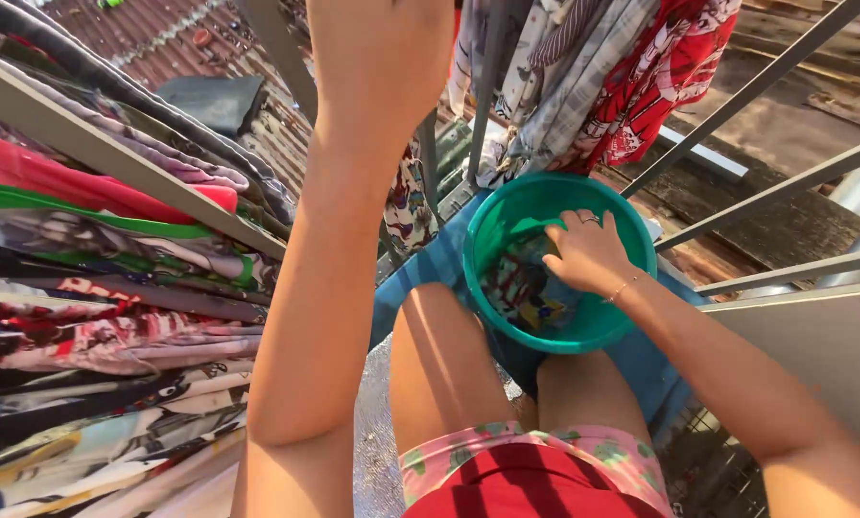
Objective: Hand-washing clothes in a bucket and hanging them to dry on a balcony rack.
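While the left hand [377,58] reaches up high, its fingers out of sight, the right hand [588,254] grabs wet cloth [526,288] inside the green bucket [631,240].

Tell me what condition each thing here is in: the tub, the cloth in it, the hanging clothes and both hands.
Green tub: upright, open, nearly empty.
Patterned cloth: crumpled at the tub's bottom.
Right hand: inside the tub, fingers on the cloth; whether its grip has closed cannot be told.
Left hand: raised high, fingers out of frame.
Clothes on the left rack: draped in rows over bars.
Red printed garment: hanging from the rail.
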